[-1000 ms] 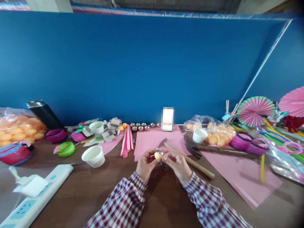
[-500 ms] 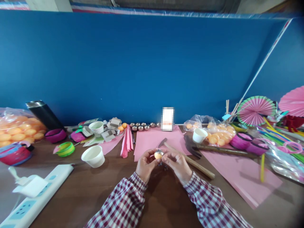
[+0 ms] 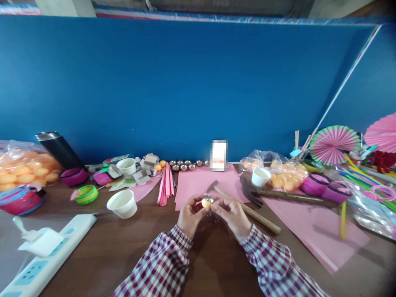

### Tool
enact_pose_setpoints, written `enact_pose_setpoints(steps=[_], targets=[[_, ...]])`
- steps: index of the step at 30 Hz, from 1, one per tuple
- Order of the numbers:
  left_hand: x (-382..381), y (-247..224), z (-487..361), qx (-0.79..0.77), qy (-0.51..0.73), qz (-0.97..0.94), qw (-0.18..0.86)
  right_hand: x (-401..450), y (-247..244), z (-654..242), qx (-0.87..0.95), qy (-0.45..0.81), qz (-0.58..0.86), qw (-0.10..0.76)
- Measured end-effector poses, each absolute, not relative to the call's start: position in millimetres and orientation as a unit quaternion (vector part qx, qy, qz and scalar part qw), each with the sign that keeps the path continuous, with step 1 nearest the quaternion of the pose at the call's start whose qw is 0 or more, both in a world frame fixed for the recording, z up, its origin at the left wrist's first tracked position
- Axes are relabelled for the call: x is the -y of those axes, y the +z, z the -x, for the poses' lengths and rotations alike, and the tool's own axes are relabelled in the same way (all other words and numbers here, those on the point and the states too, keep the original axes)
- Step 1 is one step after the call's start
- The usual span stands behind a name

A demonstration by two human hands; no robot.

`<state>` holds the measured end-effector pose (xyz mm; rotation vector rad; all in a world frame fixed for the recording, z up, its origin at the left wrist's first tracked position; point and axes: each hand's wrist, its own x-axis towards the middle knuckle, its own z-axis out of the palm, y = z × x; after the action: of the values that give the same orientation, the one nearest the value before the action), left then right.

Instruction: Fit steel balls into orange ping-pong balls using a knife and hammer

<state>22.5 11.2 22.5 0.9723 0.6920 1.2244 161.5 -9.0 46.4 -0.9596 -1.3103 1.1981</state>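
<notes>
An orange ball (image 3: 206,202) with shiny silver pieces on its top is held up between both hands, above the brown table (image 3: 148,255). My left hand (image 3: 191,213) pinches it from the left with thumb and fingers. From the right, my right hand (image 3: 229,213) has its thumb and fingertips closed on the ball. Small shiny bits (image 3: 215,218) show just below the ball, too small to make out. Behind the hands lie pink paper (image 3: 194,185) and a hammer (image 3: 262,219) with a wooden handle.
Silver balls (image 3: 183,167) line the back. White cups (image 3: 122,204) stand left and right (image 3: 260,177). A power strip (image 3: 52,253) lies at the left. Bags of orange balls (image 3: 26,169), another hammer (image 3: 293,196), a black bottle (image 3: 60,149) and paper fans (image 3: 334,144) are around.
Both hands stay almost where they were, still around the ball. The whole view has shifted very slightly.
</notes>
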Motion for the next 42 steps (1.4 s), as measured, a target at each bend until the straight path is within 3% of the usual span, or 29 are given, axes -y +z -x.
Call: enact_pose_setpoints(steps=[9, 42], targets=[[-9, 27, -21, -0.308, 0.526, -0.486, 0.626, 7, 39, -166, 0.491, 0.566, 0.394, 0.532], [-6, 27, -25, -0.322, 0.549, -0.491, 0.595, 3, 33, -172, 0.495, 0.555, 0.417, 0.523]])
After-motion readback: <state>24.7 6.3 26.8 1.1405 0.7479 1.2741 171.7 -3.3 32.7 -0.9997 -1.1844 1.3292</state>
